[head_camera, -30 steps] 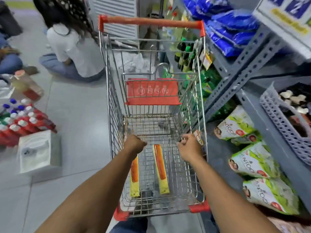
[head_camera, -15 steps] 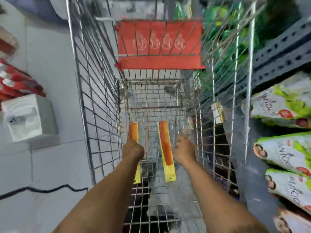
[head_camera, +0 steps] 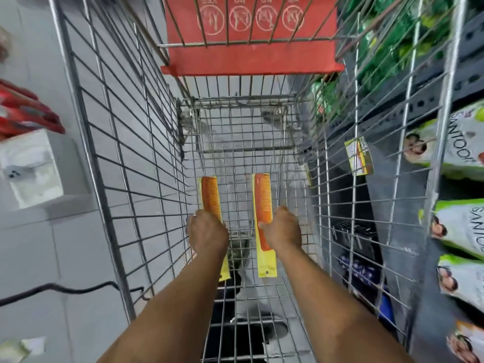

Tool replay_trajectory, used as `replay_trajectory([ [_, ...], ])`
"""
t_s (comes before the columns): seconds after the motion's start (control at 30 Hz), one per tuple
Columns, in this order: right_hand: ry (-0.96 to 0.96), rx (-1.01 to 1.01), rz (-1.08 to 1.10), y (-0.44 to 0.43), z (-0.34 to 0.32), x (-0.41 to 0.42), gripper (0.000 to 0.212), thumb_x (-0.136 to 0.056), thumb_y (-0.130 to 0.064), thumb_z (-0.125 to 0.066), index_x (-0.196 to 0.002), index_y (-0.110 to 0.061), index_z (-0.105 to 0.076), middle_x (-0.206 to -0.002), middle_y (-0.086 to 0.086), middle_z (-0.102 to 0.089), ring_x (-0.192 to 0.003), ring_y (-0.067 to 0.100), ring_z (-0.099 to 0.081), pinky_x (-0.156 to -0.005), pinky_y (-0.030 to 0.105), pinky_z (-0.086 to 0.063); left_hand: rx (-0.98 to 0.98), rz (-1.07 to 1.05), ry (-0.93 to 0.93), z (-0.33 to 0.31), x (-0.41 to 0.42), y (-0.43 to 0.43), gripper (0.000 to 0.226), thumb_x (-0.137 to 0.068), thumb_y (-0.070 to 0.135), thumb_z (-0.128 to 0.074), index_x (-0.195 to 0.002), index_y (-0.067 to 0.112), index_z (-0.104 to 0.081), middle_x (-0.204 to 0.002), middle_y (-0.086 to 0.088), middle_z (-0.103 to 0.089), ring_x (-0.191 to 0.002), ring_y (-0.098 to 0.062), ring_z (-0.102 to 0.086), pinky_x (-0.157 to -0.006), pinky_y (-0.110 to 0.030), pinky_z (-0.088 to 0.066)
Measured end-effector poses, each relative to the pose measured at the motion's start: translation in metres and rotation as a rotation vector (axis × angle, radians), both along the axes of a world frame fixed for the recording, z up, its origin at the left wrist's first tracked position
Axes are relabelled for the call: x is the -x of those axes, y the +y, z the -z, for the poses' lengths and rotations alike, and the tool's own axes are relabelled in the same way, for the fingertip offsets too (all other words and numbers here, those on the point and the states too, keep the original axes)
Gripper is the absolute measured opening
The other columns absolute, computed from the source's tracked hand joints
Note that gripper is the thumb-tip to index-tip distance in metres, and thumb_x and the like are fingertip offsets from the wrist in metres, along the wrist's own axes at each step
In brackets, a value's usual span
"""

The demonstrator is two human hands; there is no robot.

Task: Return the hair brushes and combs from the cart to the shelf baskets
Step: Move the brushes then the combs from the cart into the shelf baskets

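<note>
Deep in the wire cart (head_camera: 110,142), our left hand (head_camera: 207,235) and right hand (head_camera: 284,230) each close on a packaged orange comb (head_camera: 210,197), the other comb (head_camera: 262,203) at 3 o'clock; none shelved yet, we judge.

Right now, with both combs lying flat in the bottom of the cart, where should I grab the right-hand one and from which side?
Take the right comb by the long edges of its yellow card, around the middle, coming straight down from above. It lies flat on the wire cart floor, long axis running away from you, so a pinch across its narrow width should work. The right hand is already at that spot, thumb on the comb.
</note>
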State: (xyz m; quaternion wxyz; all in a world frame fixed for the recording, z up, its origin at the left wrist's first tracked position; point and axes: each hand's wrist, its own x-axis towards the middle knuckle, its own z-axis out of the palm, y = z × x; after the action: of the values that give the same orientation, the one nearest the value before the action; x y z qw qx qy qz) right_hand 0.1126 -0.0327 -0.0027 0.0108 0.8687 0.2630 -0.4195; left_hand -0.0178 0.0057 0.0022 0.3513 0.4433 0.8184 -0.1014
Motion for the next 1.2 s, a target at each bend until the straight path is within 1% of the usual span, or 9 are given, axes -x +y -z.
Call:
replay_trajectory([
  [0.2, 0.036, -0.004, 0.064, 0.003, -0.004, -0.006, 0.02, -0.086, -0.019, -0.067, -0.101, -0.008, -0.06, -0.107, 0.012, -0.067, -0.084, 0.031, -0.063, -0.061, 0.029, -0.044, -0.016, -0.152, -0.112, 0.0, 0.001, 0.003, 0.018, -0.092, 0.007, -0.052, -0.108, 0.0, -0.05, -0.106, -0.023, -0.064, -0.093, -0.04, -0.06, -0.07, -0.038, -0.044],
  [0.3, 0.069, -0.027, 0.135, 0.003, -0.004, -0.008, 0.007, -0.089, -0.015, -0.06, -0.091, -0.008, -0.061, -0.101, 0.01, -0.068, -0.071, 0.024, -0.056, -0.048, 0.023, -0.037, 0.003, -0.247, -0.164, -0.002, -0.002, 0.006, 0.018, -0.092, 0.009, -0.055, -0.108, 0.002, -0.05, -0.094, -0.013, -0.058, -0.075, -0.026, -0.05, -0.063, -0.032, -0.037],
  [0.5, 0.095, -0.076, 0.234, 0.004, -0.017, -0.012, 0.016, -0.093, -0.022, -0.055, -0.097, -0.011, -0.065, -0.091, 0.007, -0.067, -0.074, 0.027, -0.061, -0.054, 0.027, -0.043, -0.002, -0.36, -0.259, -0.004, -0.002, 0.008, 0.021, -0.08, 0.014, -0.068, -0.1, 0.01, -0.061, -0.094, -0.01, -0.067, -0.08, -0.028, -0.065, -0.07, -0.037, -0.056],
  [0.7, 0.094, -0.221, 0.329, 0.003, -0.062, -0.018, 0.012, -0.095, -0.019, -0.052, -0.093, -0.01, -0.059, -0.083, 0.005, -0.06, -0.074, 0.026, -0.058, -0.048, 0.024, -0.037, -0.058, -0.338, -0.431, -0.024, 0.0, 0.012, 0.044, -0.078, 0.025, -0.071, -0.119, 0.014, -0.063, -0.107, -0.01, -0.071, -0.081, -0.025, -0.071, -0.076, -0.042, -0.06],
  [0.77, 0.099, -0.262, 0.352, 0.004, -0.079, -0.02, 0.014, -0.095, -0.018, -0.052, -0.082, -0.012, -0.052, -0.074, 0.004, -0.052, -0.076, 0.025, -0.055, -0.05, 0.025, -0.039, -0.101, -0.355, -0.525, -0.046, -0.004, 0.017, 0.041, -0.08, 0.021, -0.071, -0.119, 0.009, -0.063, -0.102, -0.012, -0.072, -0.078, -0.024, -0.069, -0.071, -0.035, -0.059],
  [0.87, 0.116, -0.318, 0.385, 0.004, -0.104, -0.024, 0.01, -0.093, -0.021, -0.054, -0.09, -0.013, -0.059, -0.081, 0.006, -0.059, -0.08, 0.027, -0.059, -0.069, 0.033, -0.047, -0.121, -0.366, -0.652, -0.078, -0.007, 0.023, 0.033, -0.084, 0.01, -0.069, -0.115, 0.001, -0.063, -0.08, -0.008, -0.068, -0.063, -0.019, -0.064, -0.055, -0.029, -0.053],
  [1.0, 0.189, -0.463, 0.413, -0.002, -0.138, -0.031, 0.013, -0.094, -0.021, -0.054, -0.083, -0.018, -0.059, -0.07, -0.003, -0.055, -0.071, 0.019, -0.054, -0.073, 0.037, -0.05, -0.116, -0.314, -0.743, -0.106, -0.007, 0.029, 0.048, -0.083, 0.008, -0.07, -0.128, -0.004, -0.055, -0.093, -0.014, -0.069, -0.06, -0.014, -0.063, -0.043, -0.02, -0.049],
  [1.1, 0.24, -0.562, 0.421, -0.012, -0.166, -0.036, 0.015, -0.093, -0.021, -0.055, -0.086, -0.009, -0.061, -0.077, 0.01, -0.063, -0.07, 0.018, -0.056, -0.063, 0.031, -0.045, -0.113, -0.256, -0.824, -0.131, -0.006, 0.028, 0.044, -0.082, 0.004, -0.07, -0.123, -0.007, -0.058, -0.086, -0.012, -0.068, -0.059, -0.015, -0.063, -0.044, -0.021, -0.049],
  [1.2, 0.268, -0.674, 0.468, -0.032, -0.19, -0.041, 0.022, -0.09, -0.021, -0.057, -0.085, -0.001, -0.064, -0.076, 0.019, -0.064, -0.065, 0.02, -0.054, -0.06, 0.031, -0.04, -0.105, -0.183, -0.933, -0.164, -0.009, 0.017, 0.021, -0.083, -0.001, -0.067, -0.103, -0.003, -0.067, -0.079, -0.014, -0.066, -0.06, -0.02, -0.059, -0.049, -0.026, -0.05],
])
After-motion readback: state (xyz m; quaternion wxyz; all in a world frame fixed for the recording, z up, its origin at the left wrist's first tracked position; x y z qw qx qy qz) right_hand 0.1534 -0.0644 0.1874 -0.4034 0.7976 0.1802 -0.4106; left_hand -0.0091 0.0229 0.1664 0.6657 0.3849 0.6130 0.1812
